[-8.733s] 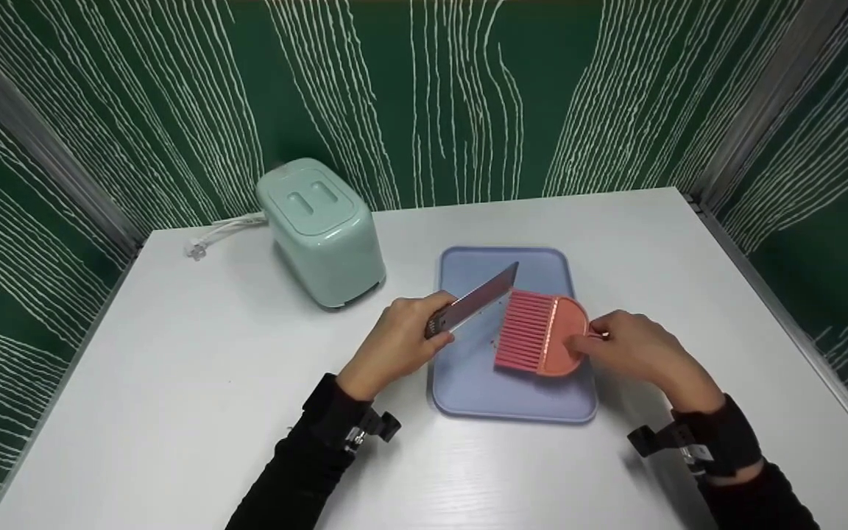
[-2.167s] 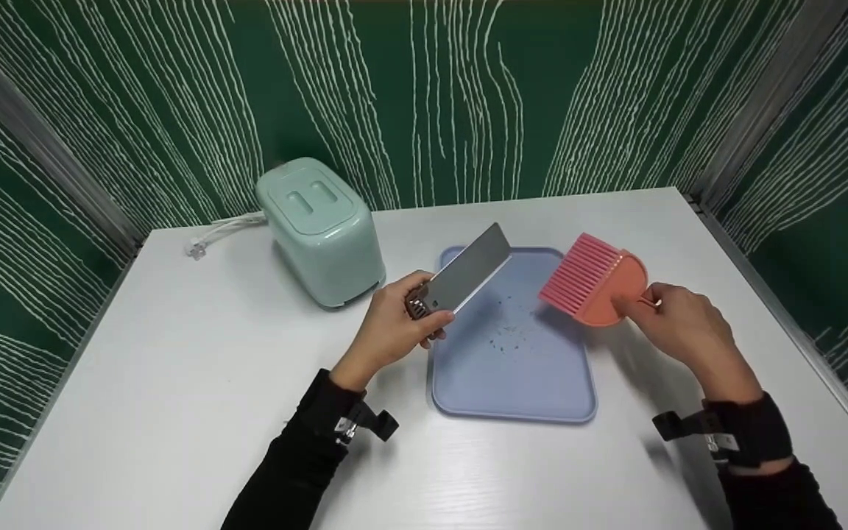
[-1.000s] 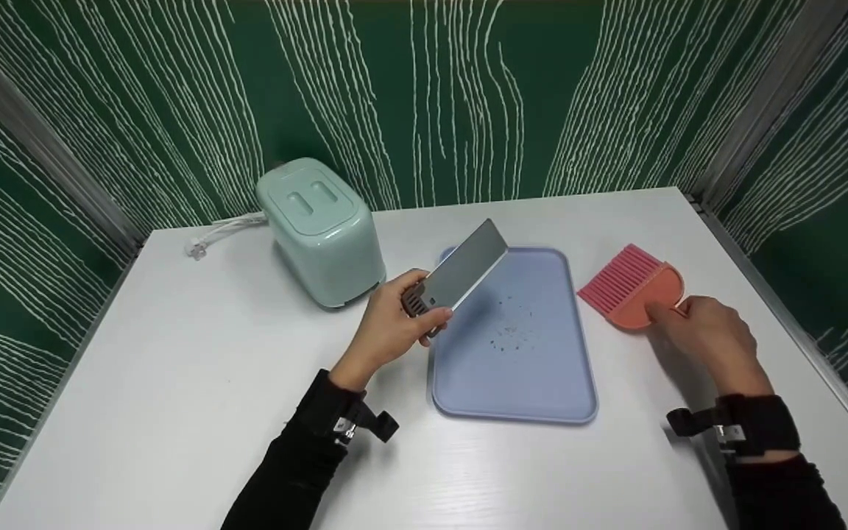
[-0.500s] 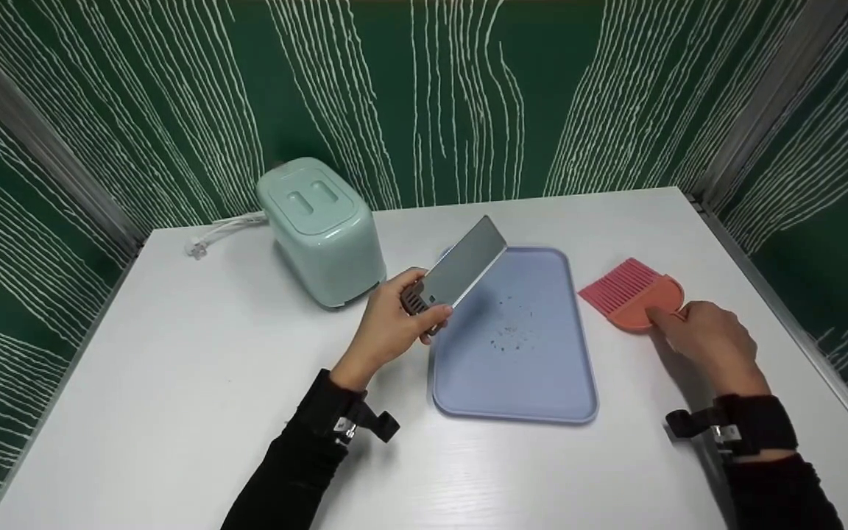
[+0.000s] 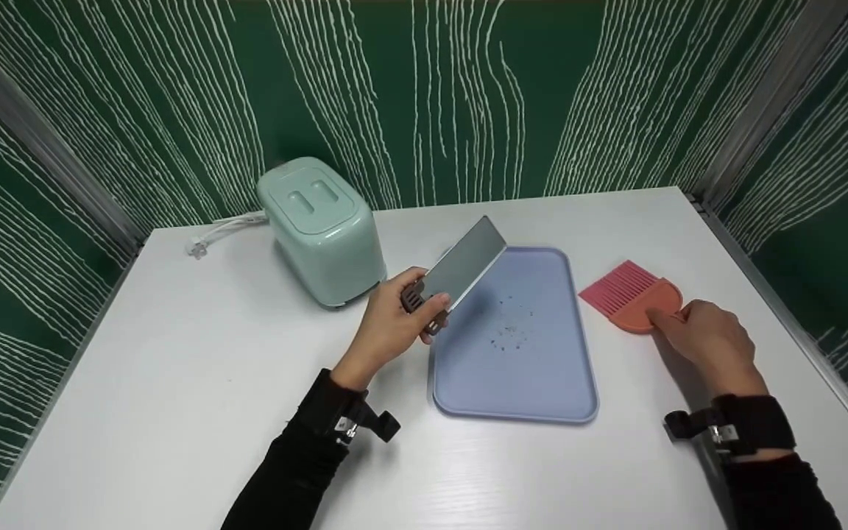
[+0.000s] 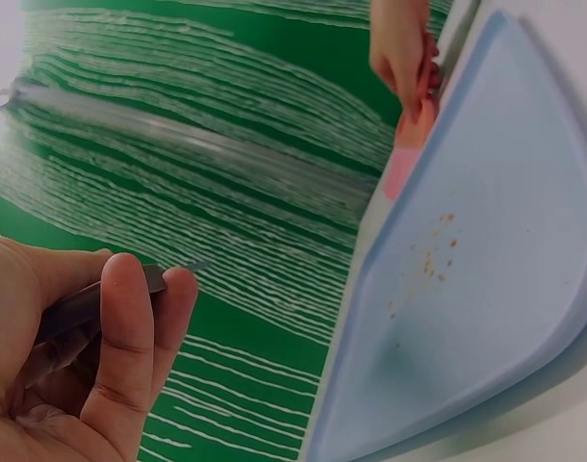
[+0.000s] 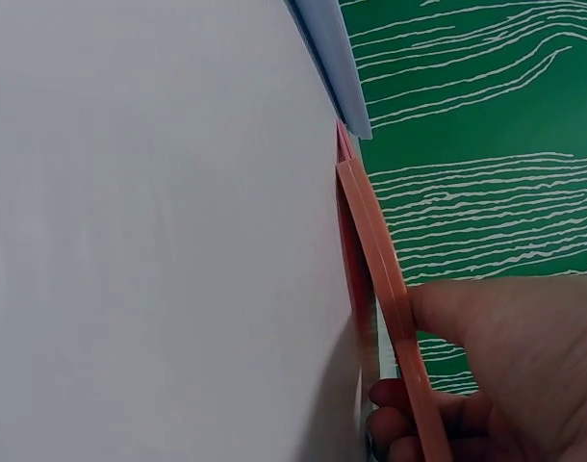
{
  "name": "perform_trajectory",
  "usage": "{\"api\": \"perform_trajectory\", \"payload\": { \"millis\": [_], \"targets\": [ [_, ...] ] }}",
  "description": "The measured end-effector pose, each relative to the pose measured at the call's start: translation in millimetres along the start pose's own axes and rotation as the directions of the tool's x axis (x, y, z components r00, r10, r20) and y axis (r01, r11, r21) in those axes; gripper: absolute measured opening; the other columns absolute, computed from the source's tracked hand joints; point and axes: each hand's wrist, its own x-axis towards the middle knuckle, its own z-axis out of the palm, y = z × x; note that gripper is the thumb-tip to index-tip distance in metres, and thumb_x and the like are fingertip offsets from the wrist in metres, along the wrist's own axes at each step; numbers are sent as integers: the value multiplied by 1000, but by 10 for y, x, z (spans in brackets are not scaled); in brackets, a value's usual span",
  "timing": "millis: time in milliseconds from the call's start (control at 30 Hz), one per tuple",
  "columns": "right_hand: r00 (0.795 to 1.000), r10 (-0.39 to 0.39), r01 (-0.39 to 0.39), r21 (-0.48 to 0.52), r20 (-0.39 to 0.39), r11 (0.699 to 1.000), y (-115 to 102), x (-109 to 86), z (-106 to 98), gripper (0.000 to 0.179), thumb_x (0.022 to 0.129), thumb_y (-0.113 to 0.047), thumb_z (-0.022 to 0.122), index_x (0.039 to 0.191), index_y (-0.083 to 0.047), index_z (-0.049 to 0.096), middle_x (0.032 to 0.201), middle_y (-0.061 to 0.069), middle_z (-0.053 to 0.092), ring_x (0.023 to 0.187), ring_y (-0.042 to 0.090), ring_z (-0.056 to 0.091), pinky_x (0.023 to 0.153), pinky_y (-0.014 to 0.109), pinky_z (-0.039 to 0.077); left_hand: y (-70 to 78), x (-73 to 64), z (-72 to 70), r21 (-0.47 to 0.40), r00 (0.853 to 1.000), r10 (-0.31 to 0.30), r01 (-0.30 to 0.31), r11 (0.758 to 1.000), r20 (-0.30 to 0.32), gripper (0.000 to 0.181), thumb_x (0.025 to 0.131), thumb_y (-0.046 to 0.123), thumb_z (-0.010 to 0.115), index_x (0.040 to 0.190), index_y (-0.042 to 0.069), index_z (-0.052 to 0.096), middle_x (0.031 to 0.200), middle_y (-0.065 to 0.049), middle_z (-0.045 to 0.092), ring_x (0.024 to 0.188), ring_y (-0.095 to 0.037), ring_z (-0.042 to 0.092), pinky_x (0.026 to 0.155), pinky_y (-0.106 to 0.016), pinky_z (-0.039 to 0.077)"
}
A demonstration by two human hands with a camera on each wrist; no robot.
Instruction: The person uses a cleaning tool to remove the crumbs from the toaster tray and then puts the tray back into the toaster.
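Note:
My left hand [image 5: 391,320] grips the ribbed brown handle of a scraper-like tool [image 5: 466,261] with a flat rectangular metal blade. The blade slants up over the upper left part of a lavender tray [image 5: 516,386]; in the left wrist view it shows almost edge-on. Dark and tan crumbs [image 5: 509,338] lie scattered in the middle of the tray. To the right of the tray, my right hand [image 5: 707,338] pinches the rounded end of a flat orange brush [image 5: 648,305]. Its pink, comb-like strips [image 7: 344,141] point toward the tray, their tips right at the tabletop.
A mint-green toaster [image 5: 321,243] stands behind my left hand, its white cord and plug [image 5: 207,239] lying to its left. Green walls with white streaks [image 5: 461,110] enclose the white table [image 5: 174,412] at the back and sides.
The brush has moved from over the tray down to the table on its right, uncovering the crumbs. Earlier the scraper-like tool rose and tilted flatter; over the last second both hands barely shift.

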Motion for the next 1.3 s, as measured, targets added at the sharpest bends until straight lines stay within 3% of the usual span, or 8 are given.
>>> {"api": "perform_trajectory", "payload": {
  "millis": [367, 600, 767, 933, 1133, 1300],
  "targets": [
    [1000, 15, -14, 34, -8, 999, -2, 13, 31, 66, 105, -60, 54, 102, 6, 59, 83, 15, 57, 76, 28, 53, 57, 34, 41, -5, 7, 6, -3, 1000, 10, -10, 1000, -6, 20, 104, 13, 72, 120, 3, 67, 85, -16, 78, 68, -20, 74, 53, -26, 59],
    [998, -24, 25, 17, -50, 1000, 2, 20, 48, 64, 104, -56, 58, 99, 7, 63, 81, 16, 61, 74, 28, 55, 55, 33, 42, -16, 11, 9, -14, 1000, 15, -15, 1000, -6, 20, 104, 14, 72, 120, 3, 68, 84, -16, 78, 74, -43, 75, 53, -27, 59],
    [993, -73, 73, -3, -93, 997, 13, 21, 64, 60, 103, -52, 62, 95, 8, 66, 82, 18, 66, 73, 28, 58, 54, 31, 42, -24, 11, 8, -20, 1000, 21, -21, 1000, -5, 21, 103, 14, 72, 121, 3, 68, 84, -16, 78, 71, -37, 75, 53, -27, 60],
    [992, -85, 86, 4, -94, 996, 19, 14, 78, 55, 102, -48, 65, 92, 5, 64, 80, 15, 63, 72, 27, 57, 54, 31, 41, -19, 8, 13, -28, 1000, 20, -20, 999, -11, 21, 103, 13, 72, 121, 3, 68, 83, -16, 78, 71, -40, 75, 53, -27, 59],
    [989, -96, 99, 27, -116, 995, 11, 3, 96, 52, 101, -47, 67, 88, 3, 61, 74, 12, 59, 68, 26, 54, 53, 32, 40, -24, 11, 21, -25, 999, 31, -31, 999, -11, 19, 103, 14, 73, 116, 2, 68, 82, -17, 79, 64, -21, 74, 53, -27, 60],
    [990, -83, 87, 32, -117, 996, 4, 3, 92, 53, 101, -47, 67, 94, 5, 59, 78, 14, 58, 71, 27, 54, 54, 32, 41, -18, 7, 30, -28, 1000, 24, -24, 999, -11, 18, 104, 14, 72, 116, 3, 67, 83, -17, 79, 65, -20, 74, 54, -30, 61]
  ]
}}
